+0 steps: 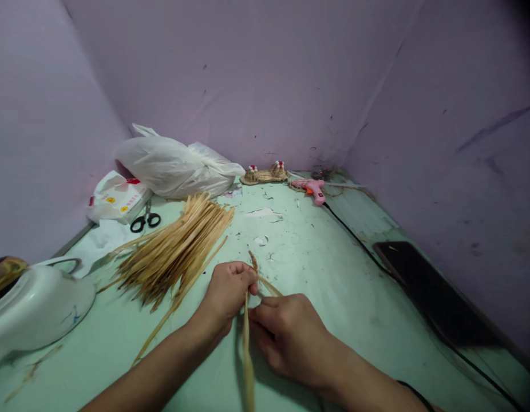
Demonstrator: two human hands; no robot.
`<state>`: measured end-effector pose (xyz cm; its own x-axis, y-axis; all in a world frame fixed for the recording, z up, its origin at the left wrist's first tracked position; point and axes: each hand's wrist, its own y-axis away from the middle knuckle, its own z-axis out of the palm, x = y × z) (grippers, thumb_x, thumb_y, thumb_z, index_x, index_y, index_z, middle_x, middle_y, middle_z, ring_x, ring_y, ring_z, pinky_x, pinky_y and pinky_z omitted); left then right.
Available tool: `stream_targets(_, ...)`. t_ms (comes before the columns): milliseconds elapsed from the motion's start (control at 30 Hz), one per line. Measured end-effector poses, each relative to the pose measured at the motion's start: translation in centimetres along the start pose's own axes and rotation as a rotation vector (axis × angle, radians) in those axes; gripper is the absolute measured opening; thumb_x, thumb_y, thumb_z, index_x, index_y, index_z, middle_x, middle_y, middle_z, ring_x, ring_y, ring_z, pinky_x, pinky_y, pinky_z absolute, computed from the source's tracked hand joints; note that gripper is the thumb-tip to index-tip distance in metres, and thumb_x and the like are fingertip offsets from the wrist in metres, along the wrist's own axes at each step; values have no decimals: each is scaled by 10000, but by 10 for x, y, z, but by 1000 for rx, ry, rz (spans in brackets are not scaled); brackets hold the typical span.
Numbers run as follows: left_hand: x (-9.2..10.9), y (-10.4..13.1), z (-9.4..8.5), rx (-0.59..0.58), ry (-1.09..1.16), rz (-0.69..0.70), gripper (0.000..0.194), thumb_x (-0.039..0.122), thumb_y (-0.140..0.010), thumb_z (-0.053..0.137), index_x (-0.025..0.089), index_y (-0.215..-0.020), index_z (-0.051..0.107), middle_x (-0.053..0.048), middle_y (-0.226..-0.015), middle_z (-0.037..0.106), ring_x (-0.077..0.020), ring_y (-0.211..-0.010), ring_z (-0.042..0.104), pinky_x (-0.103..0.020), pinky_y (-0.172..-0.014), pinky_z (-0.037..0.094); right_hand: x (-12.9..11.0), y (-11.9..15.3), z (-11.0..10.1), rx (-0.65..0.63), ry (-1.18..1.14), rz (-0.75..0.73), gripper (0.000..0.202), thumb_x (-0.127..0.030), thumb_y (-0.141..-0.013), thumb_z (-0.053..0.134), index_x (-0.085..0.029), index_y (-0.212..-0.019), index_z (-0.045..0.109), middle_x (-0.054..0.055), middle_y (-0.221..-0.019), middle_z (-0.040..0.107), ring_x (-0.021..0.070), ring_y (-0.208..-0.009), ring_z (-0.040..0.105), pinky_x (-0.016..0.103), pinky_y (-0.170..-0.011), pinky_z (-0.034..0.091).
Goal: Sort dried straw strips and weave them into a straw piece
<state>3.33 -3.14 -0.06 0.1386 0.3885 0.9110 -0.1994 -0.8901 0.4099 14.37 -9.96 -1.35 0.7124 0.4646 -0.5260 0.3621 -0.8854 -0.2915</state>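
Near the middle of the table, my left hand (231, 289) pinches a dried straw-like braid (253, 261), whose short twisted end sticks up past the fingers. From that grip one pale strand (248, 366) hangs down toward the front edge. Another strand (270, 286) slants off to the right, and my right hand (286, 332) is closed around it. The right fingertips are partly hidden behind the hand. To the left lies a loose bundle of dried strips (174, 252), close to my left hand but apart from it.
At the back stand a white plastic bag (174, 166) and a woven piece with beads (265, 174). A pink glue gun (310, 189) trails a black cord past a phone (436, 292). Black-handled scissors (145, 221), a box (119, 197) and a white bowl (42, 309) are left.
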Motion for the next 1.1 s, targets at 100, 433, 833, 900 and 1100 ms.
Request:
stream_targets(100, -2, -1, -2, -33, -95, 103, 138, 216, -562, 520, 157, -448, 469, 50, -391, 404, -61, -404, 317, -200, -428, 235, 2, -5, -12, 229, -172, 181, 175, -251, -749, 530, -167, -635, 632, 11, -537, 595, 116, -489, 528, 229, -493, 388)
stream_targets(433, -1, 12, 0, -345, -346, 236, 177, 240, -682, 472, 159, -526, 454, 49, -491, 337, -80, -484, 283, -223, -458, 221, 27, -25, -27, 242, -820, 771, 237, -294, -721, 583, -141, -540, 583, -8, -421, 520, 88, -405, 458, 224, -457, 369)
stream_targets(833, 0, 22, 2, -371, -321, 440, 219, 266, -744, 491, 132, -594, 581, 17, -524, 455, -93, -520, 370, -224, -518, 308, 26, -26, -25, 144, -1548, 956, 248, -226, -769, 573, -103, -555, 553, -54, -357, 401, 31, -341, 357, 141, -387, 314)
stream_targets(900, 1, 15, 1, -274, -229, 359, 206, 299, -710, 527, 124, -617, 585, 13, -530, 487, -93, -518, 395, -221, -517, 319, 26, -26, -27, 165, -1551, 909, 248, -318, -797, 555, -109, -668, 582, -16, -483, 517, 58, -423, 465, 167, -453, 401)
stream_targets(1100, 4, 8, -1, -242, -72, 190, 204, 319, -642, 569, 133, -566, 532, 20, -450, 491, -87, -448, 406, -218, -476, 287, 21, -26, -28, -44, -1597, 859, 473, -485, -875, 295, -119, -759, 572, 51, -627, 573, 100, -449, 504, 196, -371, 386)
